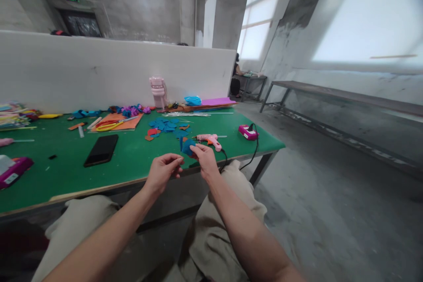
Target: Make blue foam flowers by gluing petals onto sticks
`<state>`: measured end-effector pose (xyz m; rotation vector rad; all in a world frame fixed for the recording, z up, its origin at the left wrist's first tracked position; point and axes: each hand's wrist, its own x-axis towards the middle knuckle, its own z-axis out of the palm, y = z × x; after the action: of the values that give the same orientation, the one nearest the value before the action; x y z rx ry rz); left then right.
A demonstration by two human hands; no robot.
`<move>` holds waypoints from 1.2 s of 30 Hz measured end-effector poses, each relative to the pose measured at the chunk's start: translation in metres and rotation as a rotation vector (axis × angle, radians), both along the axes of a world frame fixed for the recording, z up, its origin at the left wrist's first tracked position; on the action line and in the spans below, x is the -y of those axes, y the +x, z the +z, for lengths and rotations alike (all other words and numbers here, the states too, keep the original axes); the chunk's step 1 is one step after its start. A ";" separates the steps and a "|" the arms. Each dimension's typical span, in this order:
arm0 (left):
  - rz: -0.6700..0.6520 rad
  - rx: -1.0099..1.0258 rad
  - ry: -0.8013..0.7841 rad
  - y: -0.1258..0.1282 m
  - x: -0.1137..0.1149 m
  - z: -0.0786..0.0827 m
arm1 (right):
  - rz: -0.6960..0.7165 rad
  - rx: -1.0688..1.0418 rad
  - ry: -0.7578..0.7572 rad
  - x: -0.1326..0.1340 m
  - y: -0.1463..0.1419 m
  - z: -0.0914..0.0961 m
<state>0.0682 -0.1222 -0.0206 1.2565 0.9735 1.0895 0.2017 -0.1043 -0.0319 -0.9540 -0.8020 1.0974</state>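
Between the thumb and fingers of my right hand [205, 158] is a blue piece of felt or paper [187, 146], with a narrow strip standing up at its left side. My left hand [164, 171] is closed in a pinch just left of it, apart from the piece; whatever its fingertips hold, if anything, is too small to make out. Beyond my hands, loose blue cut pieces [167, 125] lie scattered with a few red and brown ones. A pink glue gun [210, 139] lies on the green table [139, 150], just past my right hand.
A magenta power socket box [248, 132] with a black cord sits near the right edge. Left of my hands lie a phone [102, 150] and yellow-and-red-handled pliers or scissors [110, 126]. A pink cup-like container [158, 92] stands against the white partition [115, 70].
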 end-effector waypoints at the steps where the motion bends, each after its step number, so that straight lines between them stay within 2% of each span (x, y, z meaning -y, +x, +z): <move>1: -0.008 0.015 -0.003 0.000 0.000 0.000 | 0.001 -0.001 0.002 0.000 0.000 0.000; 14: -0.068 0.027 -0.044 0.001 -0.003 -0.005 | 0.007 0.022 0.020 -0.001 0.000 -0.001; 36: -0.075 0.001 -0.059 0.002 -0.002 -0.005 | 0.060 -0.034 0.023 0.003 0.000 0.005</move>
<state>0.0701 -0.1203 -0.0260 1.2348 0.9440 0.9956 0.2012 -0.1073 -0.0274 -0.8939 -0.8183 1.1513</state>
